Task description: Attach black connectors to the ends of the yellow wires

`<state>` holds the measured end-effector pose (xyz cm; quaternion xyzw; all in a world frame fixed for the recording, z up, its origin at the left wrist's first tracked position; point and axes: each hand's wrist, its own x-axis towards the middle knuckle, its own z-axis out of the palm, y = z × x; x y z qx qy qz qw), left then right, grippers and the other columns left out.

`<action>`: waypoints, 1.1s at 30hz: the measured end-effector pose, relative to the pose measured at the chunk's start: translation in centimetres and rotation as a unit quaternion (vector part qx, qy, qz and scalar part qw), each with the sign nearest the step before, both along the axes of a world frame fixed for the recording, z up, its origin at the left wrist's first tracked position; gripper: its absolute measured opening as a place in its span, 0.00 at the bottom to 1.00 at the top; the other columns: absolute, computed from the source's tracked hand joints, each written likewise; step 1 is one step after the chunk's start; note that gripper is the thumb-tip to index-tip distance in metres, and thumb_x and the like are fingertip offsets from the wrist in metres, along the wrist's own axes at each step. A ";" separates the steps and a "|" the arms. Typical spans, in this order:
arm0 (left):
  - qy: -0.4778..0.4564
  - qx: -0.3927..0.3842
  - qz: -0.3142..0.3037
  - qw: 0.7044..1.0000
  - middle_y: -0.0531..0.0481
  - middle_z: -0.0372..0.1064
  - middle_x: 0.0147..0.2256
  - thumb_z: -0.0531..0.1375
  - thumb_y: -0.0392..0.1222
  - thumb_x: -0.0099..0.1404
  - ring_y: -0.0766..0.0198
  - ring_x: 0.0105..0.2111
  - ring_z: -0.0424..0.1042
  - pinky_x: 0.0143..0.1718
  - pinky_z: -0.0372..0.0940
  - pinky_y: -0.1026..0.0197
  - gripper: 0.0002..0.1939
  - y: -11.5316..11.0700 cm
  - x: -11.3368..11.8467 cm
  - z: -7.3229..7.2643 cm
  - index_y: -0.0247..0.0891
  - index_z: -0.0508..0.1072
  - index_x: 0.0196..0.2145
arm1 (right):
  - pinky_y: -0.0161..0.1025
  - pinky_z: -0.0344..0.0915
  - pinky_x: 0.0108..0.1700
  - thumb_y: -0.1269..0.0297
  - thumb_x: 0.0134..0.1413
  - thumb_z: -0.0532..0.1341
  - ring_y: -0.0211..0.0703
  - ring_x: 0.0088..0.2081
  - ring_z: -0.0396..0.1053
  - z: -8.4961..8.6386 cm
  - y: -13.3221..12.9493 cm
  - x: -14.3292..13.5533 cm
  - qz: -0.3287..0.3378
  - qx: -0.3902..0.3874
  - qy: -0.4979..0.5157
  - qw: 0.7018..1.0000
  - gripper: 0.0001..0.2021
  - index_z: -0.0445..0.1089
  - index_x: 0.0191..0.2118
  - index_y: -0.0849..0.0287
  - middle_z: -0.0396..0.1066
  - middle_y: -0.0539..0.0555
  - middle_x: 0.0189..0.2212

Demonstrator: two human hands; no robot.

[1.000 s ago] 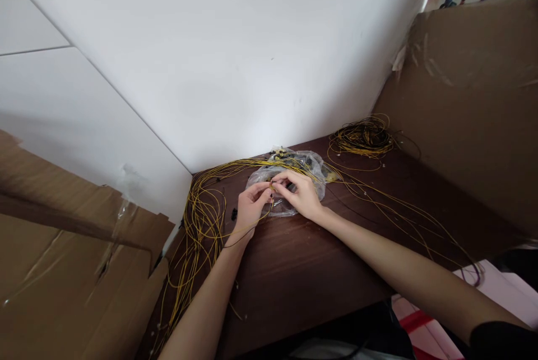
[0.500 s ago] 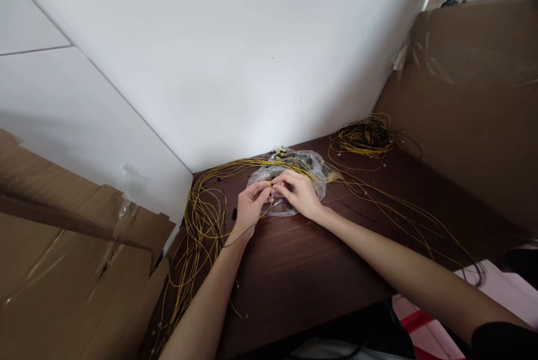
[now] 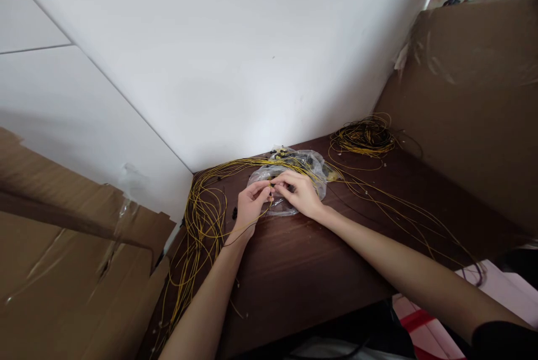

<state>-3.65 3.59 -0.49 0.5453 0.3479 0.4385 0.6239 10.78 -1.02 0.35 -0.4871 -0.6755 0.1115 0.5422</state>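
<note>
My left hand (image 3: 251, 203) is pinched around a small yellow and black piece with thin wires, just in front of a clear plastic bag (image 3: 286, 207). My right hand (image 3: 296, 189) meets it from the right, its thumb and fingertips closed at the same spot; what they grip is too small to make out. A yellow wire and a dark wire run from the fingertips across my left wrist. Small black and yellow parts (image 3: 283, 152) lie in the bag. A bundle of yellow wires (image 3: 205, 208) curves behind and left of my hands.
A coil of yellow and black wire (image 3: 363, 137) lies at the back right of the dark wooden table (image 3: 294, 276). Cardboard stands at the left (image 3: 67, 270) and a large box (image 3: 471, 79) at the right. Behind is a white wall (image 3: 252, 57). Pink items (image 3: 500, 287) sit at lower right.
</note>
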 end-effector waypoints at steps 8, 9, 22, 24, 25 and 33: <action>0.000 0.008 -0.001 1.000 0.48 0.74 0.30 0.66 0.40 0.50 0.68 0.27 0.70 0.32 0.67 0.64 0.13 -0.2 0.1 0.3 0.33 0.75 0.35 | 0.35 0.62 0.32 0.72 0.54 0.56 0.38 0.32 0.66 -0.2 0.0 0.2 0.009 0.011 -0.003 1.000 0.08 0.72 0.37 0.59 0.70 0.54 0.32; 0.001 0.008 0.000 1.000 0.48 0.74 0.30 0.66 0.39 0.50 0.68 0.27 0.70 0.32 0.67 0.64 0.14 -0.2 0.1 0.3 0.33 0.74 0.35 | 0.35 0.62 0.33 0.72 0.55 0.55 0.38 0.32 0.66 -0.2 0.1 0.2 0.010 0.017 -0.004 1.000 0.08 0.72 0.37 0.59 0.70 0.54 0.32; 0.021 0.012 0.001 1.000 0.48 0.74 0.28 0.66 0.41 0.49 0.68 0.27 0.71 0.32 0.67 0.63 0.14 -0.3 0.2 0.5 0.31 0.74 0.33 | 0.36 0.63 0.35 0.74 0.54 0.55 0.39 0.34 0.66 -0.4 0.1 0.1 -0.002 0.023 -0.017 1.000 0.10 0.72 0.37 0.58 0.69 0.54 0.32; 0.022 0.011 0.001 1.000 0.48 0.74 0.29 0.66 0.40 0.49 0.68 0.27 0.71 0.32 0.67 0.63 0.13 -0.3 0.2 0.5 0.31 0.74 0.33 | 0.36 0.62 0.35 0.74 0.54 0.55 0.39 0.33 0.66 -0.4 0.1 0.1 -0.003 0.019 -0.016 1.000 0.10 0.72 0.37 0.58 0.69 0.54 0.32; 0.023 0.011 0.002 1.000 0.48 0.74 0.29 0.66 0.40 0.49 0.68 0.27 0.71 0.32 0.67 0.63 0.13 -0.3 0.2 0.5 0.31 0.74 0.33 | 0.36 0.62 0.35 0.74 0.54 0.55 0.39 0.33 0.66 -0.4 0.1 0.1 -0.004 0.018 -0.017 1.000 0.10 0.72 0.36 0.59 0.69 0.54 0.32; 0.054 0.021 0.008 0.998 0.47 0.74 0.28 0.64 0.41 0.50 0.68 0.26 0.70 0.32 0.65 0.64 0.13 -0.2 0.1 0.5 0.31 0.75 0.34 | 0.35 0.61 0.33 0.75 0.52 0.56 0.38 0.31 0.66 -0.5 0.2 0.4 -0.005 -0.002 -0.028 1.000 0.08 0.72 0.33 0.60 0.69 0.53 0.31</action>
